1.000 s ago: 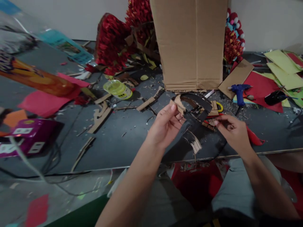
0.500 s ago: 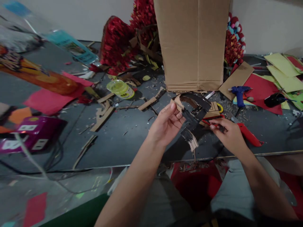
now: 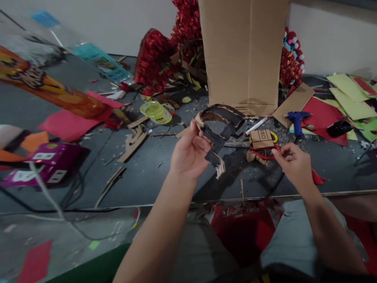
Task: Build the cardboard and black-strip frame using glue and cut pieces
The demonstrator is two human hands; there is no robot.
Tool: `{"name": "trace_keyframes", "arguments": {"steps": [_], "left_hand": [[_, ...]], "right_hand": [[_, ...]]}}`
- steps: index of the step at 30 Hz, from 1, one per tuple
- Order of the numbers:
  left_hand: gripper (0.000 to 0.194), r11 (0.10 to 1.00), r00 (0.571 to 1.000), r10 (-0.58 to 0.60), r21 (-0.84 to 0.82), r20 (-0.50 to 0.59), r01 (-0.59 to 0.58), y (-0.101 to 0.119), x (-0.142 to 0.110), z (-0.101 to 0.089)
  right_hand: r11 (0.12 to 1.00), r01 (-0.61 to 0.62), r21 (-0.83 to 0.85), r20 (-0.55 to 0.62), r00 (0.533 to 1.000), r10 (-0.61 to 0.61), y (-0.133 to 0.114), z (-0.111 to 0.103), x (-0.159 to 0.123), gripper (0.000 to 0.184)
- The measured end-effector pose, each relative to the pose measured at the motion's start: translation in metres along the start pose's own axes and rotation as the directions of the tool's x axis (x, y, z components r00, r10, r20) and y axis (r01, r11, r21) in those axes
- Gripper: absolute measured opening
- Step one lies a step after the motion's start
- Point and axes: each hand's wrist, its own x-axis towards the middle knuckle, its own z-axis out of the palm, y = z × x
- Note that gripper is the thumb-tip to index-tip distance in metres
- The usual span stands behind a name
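My left hand (image 3: 191,153) grips a curved black-painted cardboard piece (image 3: 224,135), a loop with bare brown torn edges and a layered end hanging down, held above the table. My right hand (image 3: 293,159) is at the right, its thumb and forefinger closed at the red handle of a pair of scissors (image 3: 266,156). The scissors lie low over the table with blades pointing left; a yellow handle loop shows behind. A small printed cardboard piece (image 3: 261,138) rests over the handles. Part of a red-handled tool (image 3: 318,177) shows beyond my right hand.
A tall cardboard panel (image 3: 244,51) stands at the back. A blue glue gun (image 3: 298,122), a white marker (image 3: 256,126) and a black pot (image 3: 338,127) lie right. Left are a yellow-green jar (image 3: 156,113), a tilted bottle (image 3: 100,63), a purple box (image 3: 44,163) and cardboard scraps (image 3: 134,145).
My left hand has moved left with the black cardboard piece, away from my right hand. The scissors' blades and the marker have come into sight. My right hand has shifted slightly right.
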Motion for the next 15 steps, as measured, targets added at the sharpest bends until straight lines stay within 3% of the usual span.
{"name": "trace_keyframes", "arguments": {"steps": [4,9,15], "left_hand": [[0.038,0.999,0.999,0.044,-0.012,0.019,-0.044,0.008,-0.001,-0.007],[0.017,0.989,0.987,0.146,0.01,0.069,-0.147,0.02,0.004,-0.028],[0.017,0.974,0.974,0.222,0.036,0.039,-0.223,0.03,0.005,-0.044]], "right_hand": [[0.998,0.004,0.062,-0.099,0.995,0.002,0.003,-0.012,0.004,0.05],[0.983,-0.061,0.173,-0.141,0.986,0.086,0.008,-0.013,0.002,0.056],[0.998,0.033,0.057,-0.123,0.992,-0.026,-0.001,-0.005,-0.002,0.052]]}}
